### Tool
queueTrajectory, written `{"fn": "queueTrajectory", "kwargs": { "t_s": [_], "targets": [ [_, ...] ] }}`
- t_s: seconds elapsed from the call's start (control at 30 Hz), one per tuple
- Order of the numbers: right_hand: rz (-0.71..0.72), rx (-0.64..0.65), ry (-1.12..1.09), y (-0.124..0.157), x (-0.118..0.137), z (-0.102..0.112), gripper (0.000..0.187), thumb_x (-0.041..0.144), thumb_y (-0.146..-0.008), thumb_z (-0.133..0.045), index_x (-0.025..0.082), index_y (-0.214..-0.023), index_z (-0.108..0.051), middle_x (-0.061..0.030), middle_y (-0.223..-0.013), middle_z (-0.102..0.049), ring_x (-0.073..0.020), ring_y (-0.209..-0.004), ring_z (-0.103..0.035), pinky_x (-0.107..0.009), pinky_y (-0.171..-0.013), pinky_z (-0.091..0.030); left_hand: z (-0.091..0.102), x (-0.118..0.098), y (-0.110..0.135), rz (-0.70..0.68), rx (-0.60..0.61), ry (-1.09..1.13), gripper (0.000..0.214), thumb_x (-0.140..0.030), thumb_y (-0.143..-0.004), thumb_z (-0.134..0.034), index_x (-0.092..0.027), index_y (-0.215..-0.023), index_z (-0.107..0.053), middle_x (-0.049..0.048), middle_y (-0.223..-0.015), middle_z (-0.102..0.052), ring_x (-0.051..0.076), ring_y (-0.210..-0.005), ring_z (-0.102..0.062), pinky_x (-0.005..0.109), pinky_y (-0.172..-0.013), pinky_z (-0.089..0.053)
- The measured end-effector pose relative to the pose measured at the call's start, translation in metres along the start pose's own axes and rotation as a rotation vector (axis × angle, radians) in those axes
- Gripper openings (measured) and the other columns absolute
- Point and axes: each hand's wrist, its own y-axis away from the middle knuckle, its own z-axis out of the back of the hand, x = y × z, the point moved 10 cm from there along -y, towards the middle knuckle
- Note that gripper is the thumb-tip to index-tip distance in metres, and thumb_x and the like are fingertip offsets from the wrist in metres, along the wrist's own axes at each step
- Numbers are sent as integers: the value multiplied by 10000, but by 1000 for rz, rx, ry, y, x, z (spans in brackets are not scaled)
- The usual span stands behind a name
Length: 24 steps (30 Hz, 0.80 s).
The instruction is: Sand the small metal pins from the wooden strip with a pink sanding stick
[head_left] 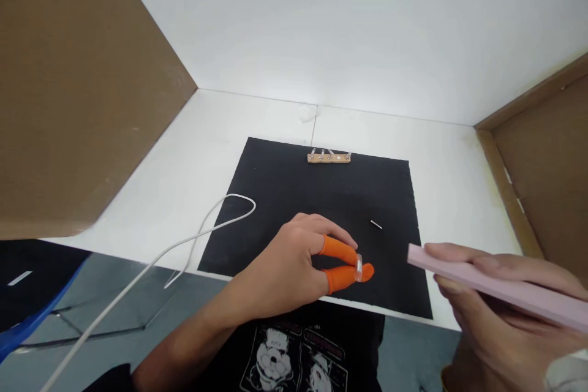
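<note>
My left hand [298,263] hovers over the near part of a black mat [285,190]. Orange finger cots cover its thumb and forefinger, which pinch a small clear piece [359,264]. My right hand [496,312] comes in from the lower right, wrapped round a flat pink bar [500,289] that points left toward the pinched piece. A small wooden strip with several clear pieces on it [329,158] lies at the mat's far edge. A tiny white sliver [376,225] rests on the mat between the strip and my hands.
A white cable [202,231] loops onto the mat's left edge and trails off the white table [184,177]. Brown cardboard panels [78,86] stand at the left and at the right [546,159]. A white wall closes the back.
</note>
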Motion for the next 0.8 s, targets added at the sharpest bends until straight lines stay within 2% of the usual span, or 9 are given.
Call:
{"fn": "queueTrajectory", "kwargs": {
  "t_s": [0.07, 0.23, 0.3, 0.43, 0.47, 0.53, 0.63, 0.73, 0.8],
  "targets": [
    [23, -1, 24, -3, 5, -5, 449, -59, -740, -868, 202, -1088, -756, -26, -1012, -859, -245, -911, -855, -319, -840, -744, -1, 0, 0, 8, 5, 2, 30, -207, -889, -884, -228, -909, -878, 8, -1121, -840, 198, -1061, -741, 360, -1033, -516],
    [31, 437, -141, 8, 21, -61, 294, 126, -956, -755, 245, -1225, -756, -59, -1087, -862, -234, -828, -855, -273, -611, -719, 0, -2, -1, -23, 0, 1, 50, -188, -892, -880, -228, -921, -879, 20, -1112, -844, 204, -1045, -748, 380, -1054, -517],
    [17, 403, -128, 8, 17, -56, 333, 82, -931, -761, 252, -1218, -755, -49, -1078, -863, -244, -862, -857, -296, -657, -734, 0, -2, -1, -19, 4, -2, 52, -190, -889, -880, -232, -919, -878, 23, -1120, -844, 210, -1052, -748, 382, -1054, -521],
    [9, 89, -33, 0, 5, -18, 511, -96, -780, -800, 239, -1160, -728, -24, -1095, -859, -247, -948, -853, -336, -818, -750, -1, -1, -1, 3, 14, -7, 25, -218, -892, -880, -238, -907, -875, 17, -1124, -844, 215, -1060, -747, 385, -1047, -525],
    [15, 99, -30, 0, 6, -19, 520, -105, -778, -794, 235, -1165, -722, -24, -1110, -857, -243, -959, -851, -336, -832, -747, -1, -1, -1, 4, 14, -9, 30, -213, -891, -880, -238, -904, -875, 15, -1121, -845, 213, -1056, -749, 385, -1048, -525],
    [17, 245, -75, 1, 11, -37, 464, -62, -845, -760, 240, -1195, -724, -30, -1128, -855, -229, -942, -851, -314, -768, -745, -1, -2, -1, -7, 10, -15, 58, -188, -885, -879, -241, -909, -876, 14, -1114, -847, 212, -1049, -751, 385, -1051, -525],
    [59, 428, -127, 5, 22, -58, 260, 120, -982, -724, 238, -1211, -751, -57, -1064, -864, -213, -803, -845, -274, -603, -708, 1, -4, -2, -31, -3, -7, 55, -191, -889, -881, -237, -918, -876, 20, -1103, -847, 207, -1031, -754, 386, -1058, -525],
    [75, 338, -118, 1, 17, -45, 212, 162, -1005, -719, 237, -1199, -757, -57, -1057, -864, -218, -797, -848, -287, -624, -716, 1, -4, -2, -30, 2, -10, 36, -206, -892, -883, -230, -917, -876, 17, -1104, -845, 204, -1033, -753, 380, -1048, -519],
    [66, 183, -70, -3, 9, -26, 378, 15, -891, -783, 233, -1197, -742, -34, -1095, -860, -224, -899, -854, -298, -735, -738, 1, -4, -2, -18, 5, -9, 28, -210, -892, -882, -225, -913, -870, 15, -1114, -844, 203, -1036, -751, 376, -1038, -518]
  ]
}}
